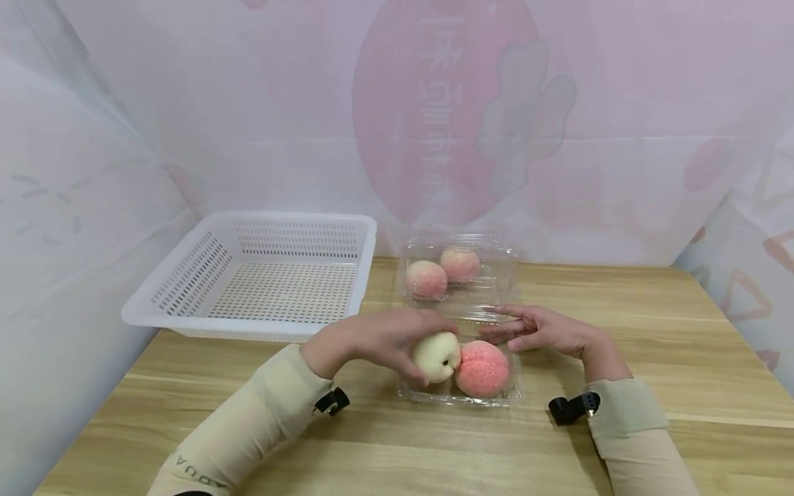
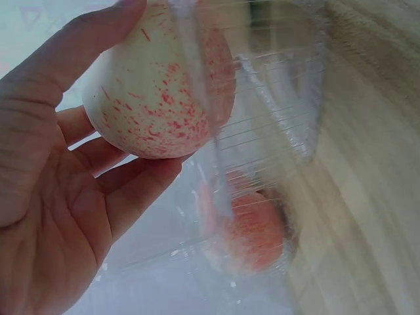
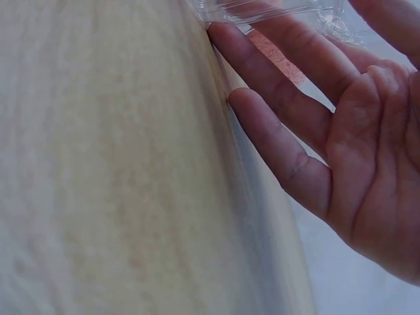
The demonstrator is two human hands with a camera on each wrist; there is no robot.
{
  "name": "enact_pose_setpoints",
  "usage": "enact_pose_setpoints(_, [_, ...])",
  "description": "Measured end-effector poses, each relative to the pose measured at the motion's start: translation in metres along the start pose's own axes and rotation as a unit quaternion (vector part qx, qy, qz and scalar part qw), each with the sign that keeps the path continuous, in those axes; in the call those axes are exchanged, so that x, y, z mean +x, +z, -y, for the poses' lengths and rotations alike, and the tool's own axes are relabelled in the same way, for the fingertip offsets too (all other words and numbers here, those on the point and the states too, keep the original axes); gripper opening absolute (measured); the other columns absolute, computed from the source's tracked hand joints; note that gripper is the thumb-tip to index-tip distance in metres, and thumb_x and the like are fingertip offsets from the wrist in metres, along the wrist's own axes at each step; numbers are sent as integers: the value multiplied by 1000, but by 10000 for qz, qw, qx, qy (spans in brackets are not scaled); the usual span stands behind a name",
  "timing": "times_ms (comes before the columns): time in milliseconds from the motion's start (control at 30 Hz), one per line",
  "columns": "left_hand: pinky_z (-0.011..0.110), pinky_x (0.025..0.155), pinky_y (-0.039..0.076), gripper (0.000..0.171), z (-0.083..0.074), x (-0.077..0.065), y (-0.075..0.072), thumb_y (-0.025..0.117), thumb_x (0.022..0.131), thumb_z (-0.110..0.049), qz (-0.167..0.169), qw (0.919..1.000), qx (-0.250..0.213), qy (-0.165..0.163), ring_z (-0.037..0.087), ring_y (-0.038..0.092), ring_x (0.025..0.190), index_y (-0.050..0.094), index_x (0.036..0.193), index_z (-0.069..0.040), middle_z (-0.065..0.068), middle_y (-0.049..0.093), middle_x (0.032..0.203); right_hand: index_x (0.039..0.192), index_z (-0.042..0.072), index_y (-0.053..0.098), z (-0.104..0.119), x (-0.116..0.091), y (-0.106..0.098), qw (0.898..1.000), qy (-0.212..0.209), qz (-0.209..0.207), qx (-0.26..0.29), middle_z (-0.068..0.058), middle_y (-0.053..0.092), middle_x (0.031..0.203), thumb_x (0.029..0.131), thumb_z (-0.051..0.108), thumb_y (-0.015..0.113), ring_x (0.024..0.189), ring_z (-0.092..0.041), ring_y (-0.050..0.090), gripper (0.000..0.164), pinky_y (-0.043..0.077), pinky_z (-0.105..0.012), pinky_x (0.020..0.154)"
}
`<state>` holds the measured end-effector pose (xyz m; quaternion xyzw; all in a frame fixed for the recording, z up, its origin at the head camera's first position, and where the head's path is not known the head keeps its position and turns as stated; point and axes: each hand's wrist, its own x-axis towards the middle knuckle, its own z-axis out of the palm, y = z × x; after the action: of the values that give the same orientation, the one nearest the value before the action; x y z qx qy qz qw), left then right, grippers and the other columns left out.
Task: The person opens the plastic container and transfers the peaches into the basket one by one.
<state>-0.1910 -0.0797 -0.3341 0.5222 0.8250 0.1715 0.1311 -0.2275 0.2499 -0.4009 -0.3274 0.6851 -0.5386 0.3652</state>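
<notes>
My left hand (image 1: 397, 341) grips a pale, cream-coloured peach (image 1: 437, 357) at the left of the near half of a clear plastic clamshell box (image 1: 412, 394). In the left wrist view this peach (image 2: 151, 85) shows red speckles, with the thumb on one side and fingers on the other. A pinkish-red peach (image 1: 482, 369) sits right beside it in the near half. Two lighter pink peaches, one at left (image 1: 426, 280) and one behind (image 1: 460, 264), lie in the far half. My right hand (image 1: 546, 332) rests at the box's right side, fingers extended and holding nothing.
A white perforated plastic basket (image 1: 248, 325) stands at the back left of the wooden table (image 1: 620, 303). A pale pink printed cloth (image 1: 279, 103) hangs right behind the table, with cloth walls at both sides.
</notes>
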Motion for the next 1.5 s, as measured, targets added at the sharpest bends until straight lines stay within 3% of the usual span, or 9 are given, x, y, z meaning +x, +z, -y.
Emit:
enact_pose_setpoints(367, [25, 88, 52, 74, -6, -11, -27, 87, 72, -23, -101, 9999, 0, 12, 13, 59, 99, 52, 135, -5, 2, 62, 120, 158, 2, 9, 0, 0, 0, 9999, 25, -74, -80, -34, 37, 150, 98, -4, 52, 134, -25, 53, 74, 46, -22, 105])
enact_pose_setpoints(667, [33, 93, 52, 75, -1, -24, -59, 89, 71, -22, -486, 9986, 175, 87, 15, 59, 104, 51, 135, -8, 1, 62, 120, 158, 1, 9, 0, 0, 0, 9999, 40, -68, -96, -33, 36, 151, 99, -3, 52, 136, -26, 51, 73, 46, -21, 105])
enact_pose_setpoints(867, [37, 92, 54, 78, 3, -37, -82, 88, 72, -22, -693, 9969, 235, -291, 21, 62, 107, 51, 138, -5, 8, 63, 127, 158, 0, 10, 1, 1, 1, 9999, 46, -86, -130, -33, 37, 151, 99, -3, 52, 136, -26, 51, 73, 46, -22, 106])
enact_pose_setpoints(1167, [43, 96, 53, 78, 30, -51, -118, 88, 72, -16, -1144, 9889, 411, -855, 26, 61, 112, 51, 138, -3, 11, 62, 129, 158, 1, 11, 3, -1, 4, 9996, 125, -195, -131, -30, 39, 151, 99, -2, 53, 137, -31, 50, 73, 46, -20, 105])
enact_pose_setpoints(1500, [44, 93, 52, 76, 71, -54, -134, 89, 70, -14, -1350, 9795, 372, -1452, 28, 60, 110, 52, 136, 0, 14, 63, 127, 158, 1, 10, 7, -1, 8, 9995, 194, -223, -70, -30, 37, 152, 99, -3, 52, 139, -35, 45, 73, 47, -22, 104])
